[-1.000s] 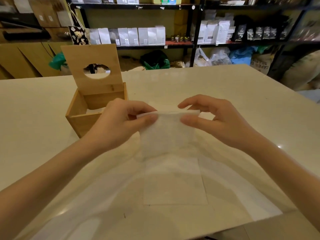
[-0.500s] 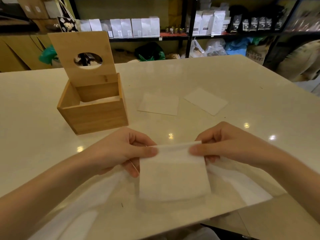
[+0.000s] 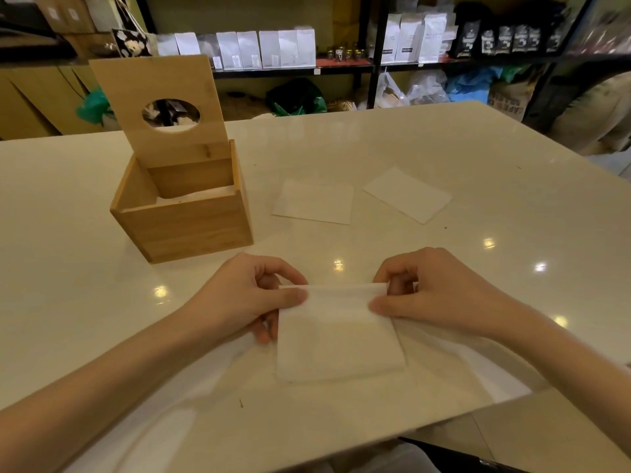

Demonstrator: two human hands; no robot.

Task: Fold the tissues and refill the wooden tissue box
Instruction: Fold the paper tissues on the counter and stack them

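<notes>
A white tissue (image 3: 338,339) lies folded on the table in front of me. My left hand (image 3: 246,298) pinches its top left corner and my right hand (image 3: 433,295) pinches its top right corner, holding the upper edge slightly raised. The wooden tissue box (image 3: 184,216) stands to the left beyond my hands, its lid (image 3: 160,104) with a round hole swung upright. White tissues show inside the box. Two more flat tissues lie further back, one in the middle (image 3: 314,201) and one to its right (image 3: 408,194).
The cream table (image 3: 478,254) ends near my body at the bottom right. Behind the table stand dark shelves (image 3: 372,59) with white and black bags, and plastic bags sit on the floor.
Both hands have brought the tissue's upper edge down toward me, from held high in front of the box to low over the table, so the tissue now lies folded to half its length.
</notes>
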